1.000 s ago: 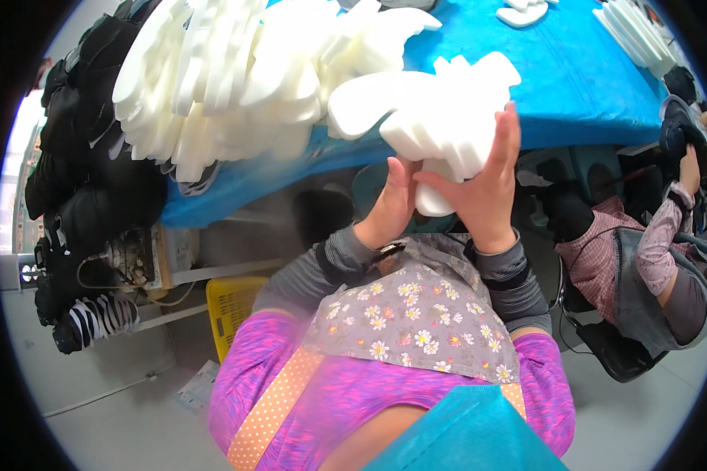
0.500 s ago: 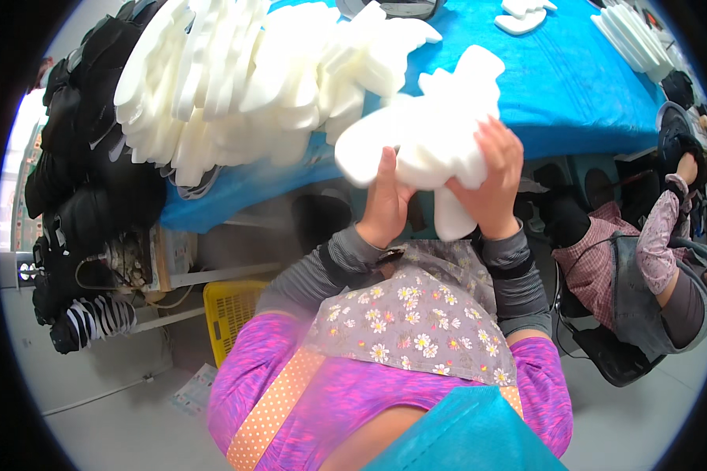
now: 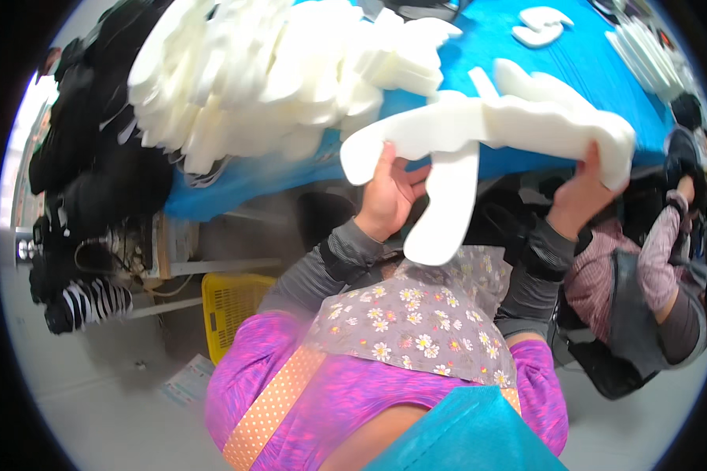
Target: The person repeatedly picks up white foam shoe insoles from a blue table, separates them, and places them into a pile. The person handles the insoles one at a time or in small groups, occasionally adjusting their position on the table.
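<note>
Stretched between my hands is a bunch of white, wavy-edged foam pads [image 3: 550,122], held over the near edge of the blue-covered table. My left hand [image 3: 391,192] pinches the rounded left end, with its thumb in front and its fingers partly behind. At the right end, my right hand [image 3: 587,192] grips the pads, its thumb on the front and most fingers hidden. One long foam pad [image 3: 444,212] hangs down from the middle of the bunch, near my left fingers. Other pads stick up behind, over the table.
A big heap of white foam pads [image 3: 267,78] covers the table's left side. Two small foam pieces [image 3: 540,27] and a neat foam stack [image 3: 644,59] lie on the blue cover [image 3: 479,47]. Black goods [image 3: 102,141] pile up at left, above a yellow basket [image 3: 232,310]. A co-worker [image 3: 644,290] sits at right.
My hands have moved apart, the right one going well to the right. The compact bunch of foam pads has spread out sideways, and one pad hangs lower in the middle.
</note>
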A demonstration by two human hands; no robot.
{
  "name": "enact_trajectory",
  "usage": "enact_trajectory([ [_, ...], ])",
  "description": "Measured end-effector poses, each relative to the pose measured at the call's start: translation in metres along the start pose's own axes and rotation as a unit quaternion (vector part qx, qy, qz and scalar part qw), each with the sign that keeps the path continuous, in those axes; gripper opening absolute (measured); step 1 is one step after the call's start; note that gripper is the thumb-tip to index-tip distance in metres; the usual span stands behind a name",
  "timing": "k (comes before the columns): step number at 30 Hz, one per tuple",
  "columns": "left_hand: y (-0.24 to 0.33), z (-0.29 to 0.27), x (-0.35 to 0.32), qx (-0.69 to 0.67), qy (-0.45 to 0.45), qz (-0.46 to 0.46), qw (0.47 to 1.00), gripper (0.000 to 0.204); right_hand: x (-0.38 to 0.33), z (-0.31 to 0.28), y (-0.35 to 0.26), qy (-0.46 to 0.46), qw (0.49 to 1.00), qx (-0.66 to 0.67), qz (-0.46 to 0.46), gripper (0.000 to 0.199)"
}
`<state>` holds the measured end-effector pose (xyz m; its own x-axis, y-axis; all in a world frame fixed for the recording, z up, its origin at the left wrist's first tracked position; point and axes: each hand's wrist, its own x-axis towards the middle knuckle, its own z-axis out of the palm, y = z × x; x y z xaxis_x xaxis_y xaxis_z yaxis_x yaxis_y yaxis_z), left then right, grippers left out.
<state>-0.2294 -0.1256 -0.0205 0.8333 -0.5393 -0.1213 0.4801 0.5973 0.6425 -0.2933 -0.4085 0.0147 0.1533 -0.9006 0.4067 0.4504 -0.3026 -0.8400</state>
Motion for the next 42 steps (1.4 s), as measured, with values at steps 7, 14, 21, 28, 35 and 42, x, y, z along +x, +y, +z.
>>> enact_trajectory([
  [7,0.047,-0.02,-0.03,0.05,-0.046,0.046,0.997,0.053,0.064,-0.019,-0.024,0.061,0.991,0.117,0.02,0.05],
  [14,0.054,-0.06,-0.061,0.08,-0.027,0.011,0.996,0.056,0.061,0.07,-0.048,-0.021,0.803,-0.326,-0.499,0.059],
  [21,0.06,-0.085,-0.069,0.082,-0.06,0.034,0.994,0.059,-0.029,0.29,-0.136,-0.125,0.819,0.189,-0.527,0.072],
  [28,0.075,-0.118,-0.096,0.101,-0.021,0.116,0.988,0.058,-0.153,0.381,-0.171,-0.36,0.678,-0.026,-0.641,0.066],
  [35,0.077,-0.143,-0.128,0.117,0.05,0.124,0.984,0.054,-0.165,0.355,-0.146,-0.373,0.712,-0.124,-0.581,0.069],
  [42,0.082,-0.135,-0.116,0.11,0.013,0.139,0.984,0.055,-0.18,0.402,-0.156,-0.575,0.596,0.09,-0.553,0.071],
])
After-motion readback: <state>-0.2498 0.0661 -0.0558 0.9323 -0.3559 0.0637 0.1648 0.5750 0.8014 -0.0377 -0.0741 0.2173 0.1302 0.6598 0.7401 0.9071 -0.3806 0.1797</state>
